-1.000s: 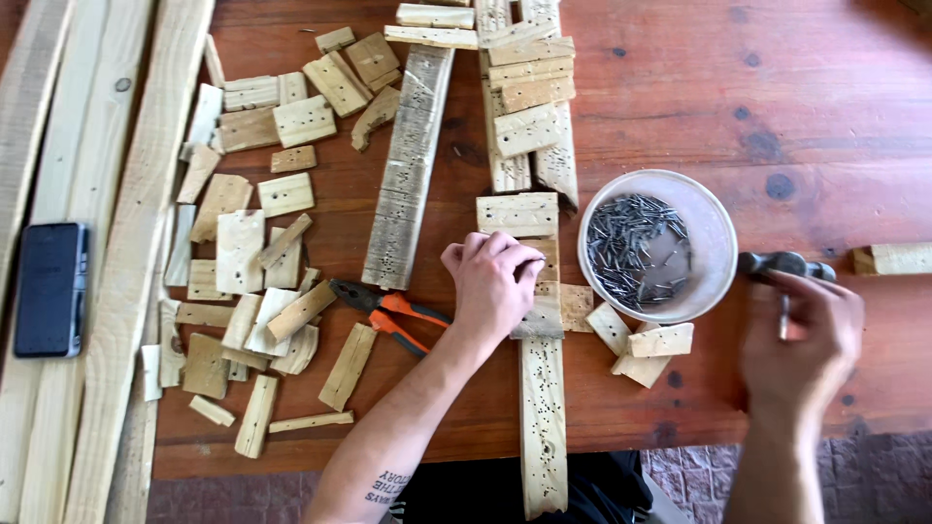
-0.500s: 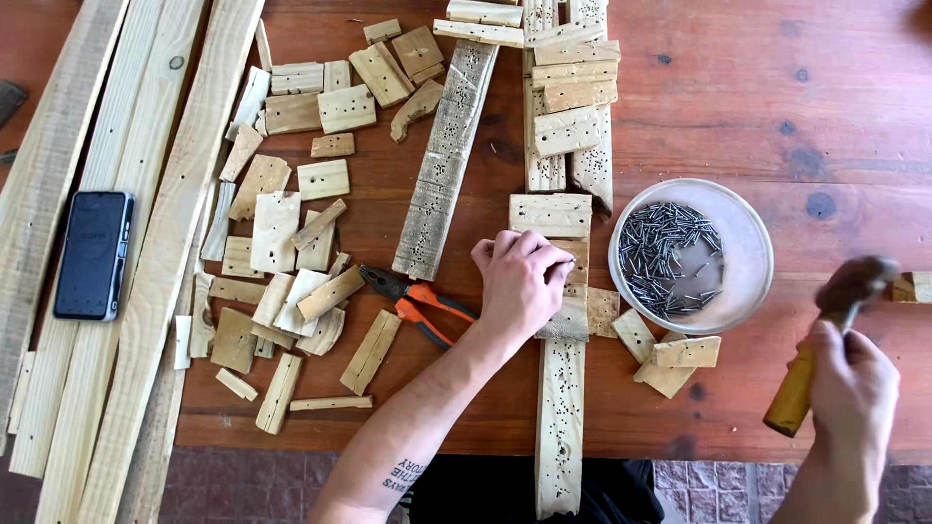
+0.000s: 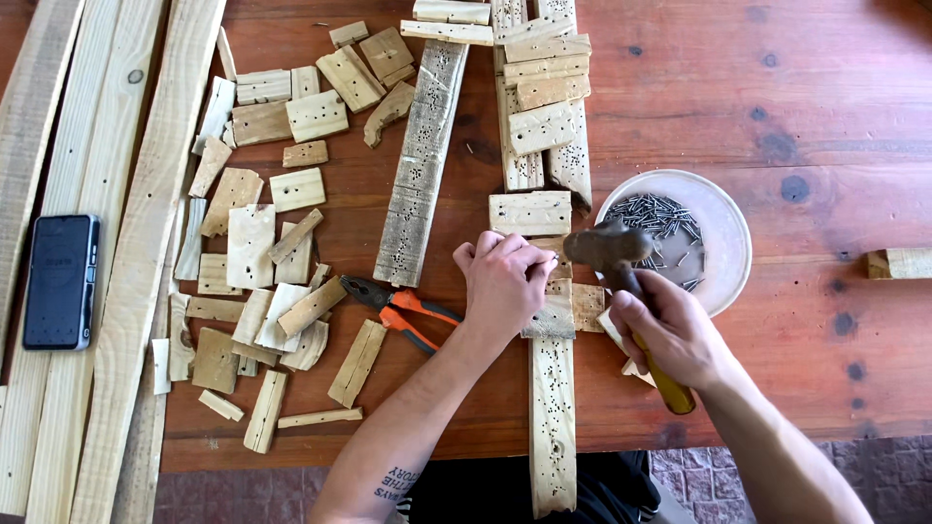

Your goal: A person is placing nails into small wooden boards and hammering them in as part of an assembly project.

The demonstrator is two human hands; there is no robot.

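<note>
Bowl (image 3: 723, 233) w/ nails (image 3: 660, 215); right hand (image 3: 670, 335) grips hammer (image 3: 621, 281), left hand (image 3: 505, 281) pinches on slat (image 3: 551, 408).

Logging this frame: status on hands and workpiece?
Left hand pressing on wood strip. Right hand gripping hammer, head near left fingers. Bowl of nails close right.

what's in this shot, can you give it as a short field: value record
left hand: left hand pressed on the long holed wood strip
right hand: right hand grips a hammer, head above the strip
bowl: white bowl of nails, right of the hammer head
pliers: orange-handled pliers, left of the left hand
offcuts: small wood blocks scattered at left
phone: dark phone on the planks
surface: reddish wooden table
</note>
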